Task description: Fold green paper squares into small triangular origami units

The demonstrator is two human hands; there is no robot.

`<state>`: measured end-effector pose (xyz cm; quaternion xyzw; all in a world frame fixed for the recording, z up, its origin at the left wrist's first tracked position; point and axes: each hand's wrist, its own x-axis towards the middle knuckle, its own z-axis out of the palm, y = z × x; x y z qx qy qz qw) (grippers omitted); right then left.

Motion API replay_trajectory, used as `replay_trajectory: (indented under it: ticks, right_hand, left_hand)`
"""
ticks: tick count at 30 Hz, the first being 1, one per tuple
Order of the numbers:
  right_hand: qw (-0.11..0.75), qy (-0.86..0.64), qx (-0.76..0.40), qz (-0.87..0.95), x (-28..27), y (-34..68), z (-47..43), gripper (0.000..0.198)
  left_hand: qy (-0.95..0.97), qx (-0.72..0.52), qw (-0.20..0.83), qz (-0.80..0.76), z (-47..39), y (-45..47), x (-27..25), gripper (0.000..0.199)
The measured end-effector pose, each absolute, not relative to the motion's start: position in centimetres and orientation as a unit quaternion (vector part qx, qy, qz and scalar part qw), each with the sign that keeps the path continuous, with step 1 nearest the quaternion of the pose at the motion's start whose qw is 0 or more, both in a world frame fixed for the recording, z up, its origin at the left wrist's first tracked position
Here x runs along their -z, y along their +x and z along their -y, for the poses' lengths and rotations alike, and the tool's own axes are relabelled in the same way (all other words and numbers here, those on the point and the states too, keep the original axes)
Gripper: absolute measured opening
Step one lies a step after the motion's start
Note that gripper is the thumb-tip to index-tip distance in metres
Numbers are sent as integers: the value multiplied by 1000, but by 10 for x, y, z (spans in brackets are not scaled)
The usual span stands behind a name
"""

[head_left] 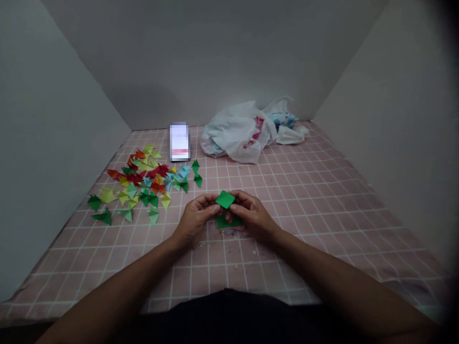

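A small green piece of origami paper, diamond-shaped as I see it, is held up between my two hands. My left hand pinches its left corner between thumb and fingers. On the opposite side, my right hand grips the right corner the same way. Just below lies a stack of paper squares with a green sheet on top and pink edges showing under it. My fingers cover part of that stack.
Many folded paper cranes in several colours spread over the left of the pink checked cloth. Behind them a lit phone stands upright. A white plastic bag and a crumpled tissue lie near the back wall.
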<state>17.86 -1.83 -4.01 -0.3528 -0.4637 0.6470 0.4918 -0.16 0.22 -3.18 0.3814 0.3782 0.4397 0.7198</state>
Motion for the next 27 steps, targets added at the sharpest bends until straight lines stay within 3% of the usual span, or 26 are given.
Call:
replay_trajectory:
  ticks: [27]
  right_hand:
    - [457, -350, -626, 525, 36, 178, 19, 31]
  left_hand:
    - [401, -451, 698, -385, -1, -3, 41, 25]
